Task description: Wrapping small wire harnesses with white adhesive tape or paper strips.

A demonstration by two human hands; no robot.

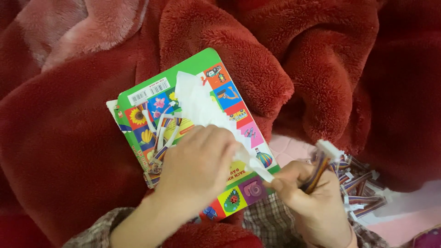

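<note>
My left hand rests curled on a colourful picture book and pinches a strip of white tape that runs up across the book. My right hand grips a small bundle of multicoloured wires with a white connector at its top, while its fingertips touch the twisted lower end of the tape. Several finished wire bundles lie on the book just above my left hand.
A thick red fleece blanket surrounds and underlies the book. A heap of several more coloured wire bundles lies at the right on a pale pink surface. Checked sleeves cover both wrists.
</note>
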